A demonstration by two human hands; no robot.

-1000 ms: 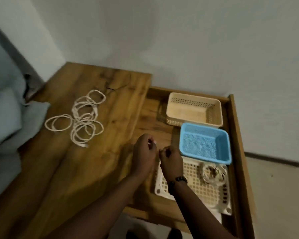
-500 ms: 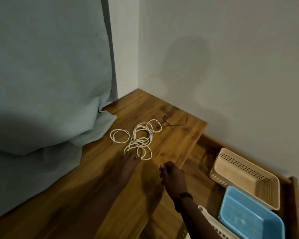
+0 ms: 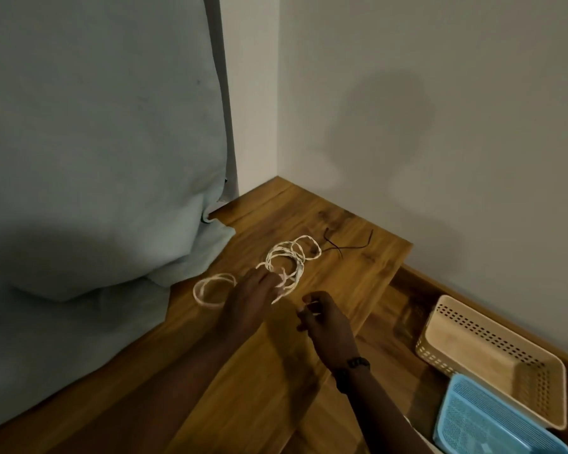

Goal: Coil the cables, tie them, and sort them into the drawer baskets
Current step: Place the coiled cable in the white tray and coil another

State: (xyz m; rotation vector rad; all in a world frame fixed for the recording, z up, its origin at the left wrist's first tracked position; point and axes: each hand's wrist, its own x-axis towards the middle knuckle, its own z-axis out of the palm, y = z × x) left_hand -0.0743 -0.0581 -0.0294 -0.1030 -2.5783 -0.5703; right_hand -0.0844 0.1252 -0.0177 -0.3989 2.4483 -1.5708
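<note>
- The white cables point(image 3: 286, 267) lie in a loose tangle of loops on the bench point(image 3: 276, 371), towards its far corner, with one coil point(image 3: 212, 290) sitting apart on the left side of the heap.
- Your left hand point(image 3: 248, 304) rests on the near edge of the heap, fingers point(image 3: 269, 283) extended and a little spread over the strands; I cannot tell whether any strand is actually gripped.
- Your right hand point(image 3: 325, 322) hovers just beside it with fingertips point(image 3: 305, 311) curled together, pinching something small and pale, too small to name.
- By my reading you are at the pick-up step for a fresh cable; the next move calls for drawing one cable free of the others before coiling.
- A thin dark tie point(image 3: 345, 247) lies just beyond the heap, within reach for binding.
- The beige basket point(image 3: 492, 358) and blue basket point(image 3: 486, 424) wait in the open drawer point(image 3: 407, 290) to your right, well apart from the cables.
- The overlapping loops may snag; the grey cloth point(image 3: 112, 158) crowds the bench's left edge.
</note>
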